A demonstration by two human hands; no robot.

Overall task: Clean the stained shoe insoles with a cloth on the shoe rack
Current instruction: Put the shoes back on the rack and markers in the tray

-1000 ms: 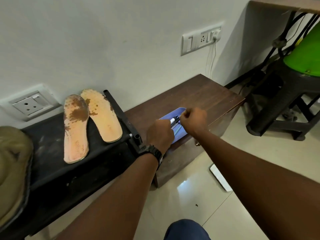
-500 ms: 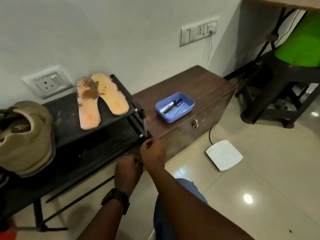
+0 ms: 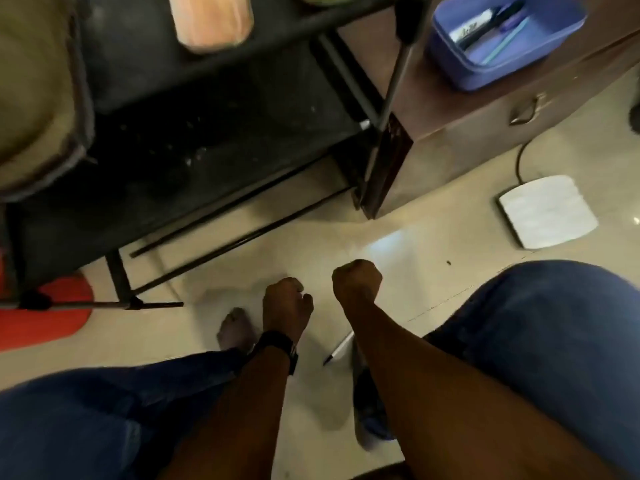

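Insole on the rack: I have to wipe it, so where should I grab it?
Pinch the insole by its rounded end, from the front: it lies flat on the rack with that end at the front rail, nearest you.

Left hand [image 3: 286, 303] and right hand [image 3: 356, 280], side by side, fisted.

A black wristwatch [image 3: 277, 346] is strapped just behind the left hand [image 3: 285, 303], on a bare forearm. Dark blue jeans [image 3: 554, 323] cover both legs; the foot [image 3: 235, 329] beside that hand is bare.
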